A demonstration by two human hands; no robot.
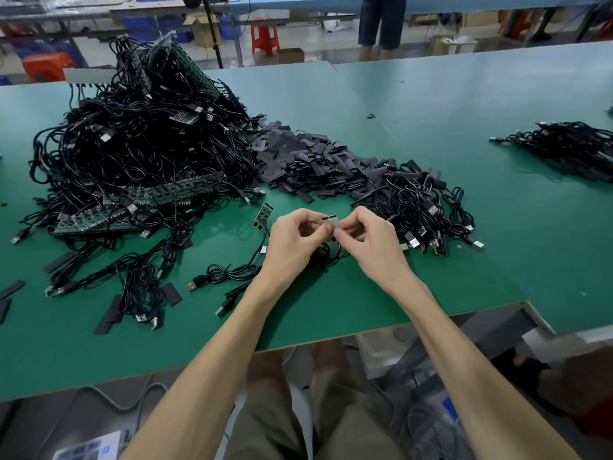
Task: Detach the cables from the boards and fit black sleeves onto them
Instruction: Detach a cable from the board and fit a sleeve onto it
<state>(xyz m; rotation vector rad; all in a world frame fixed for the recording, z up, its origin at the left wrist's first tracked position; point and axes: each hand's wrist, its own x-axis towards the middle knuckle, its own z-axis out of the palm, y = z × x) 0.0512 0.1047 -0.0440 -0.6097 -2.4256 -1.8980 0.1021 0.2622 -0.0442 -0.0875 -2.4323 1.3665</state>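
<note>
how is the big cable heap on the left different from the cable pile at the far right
The left heap is tall and tangled; the far-right pile lies low, its cables roughly aligned. The left heap holds green boards; the far-right pile shows none. Both are black cables with plugs on the green table.

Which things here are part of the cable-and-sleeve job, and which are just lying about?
Job in hand:
left hand and right hand, both pinching a small board; its cable; pile of cables and boards; heap of black sleeves.

Lying about:
red stool; cardboard box; standing person.
</note>
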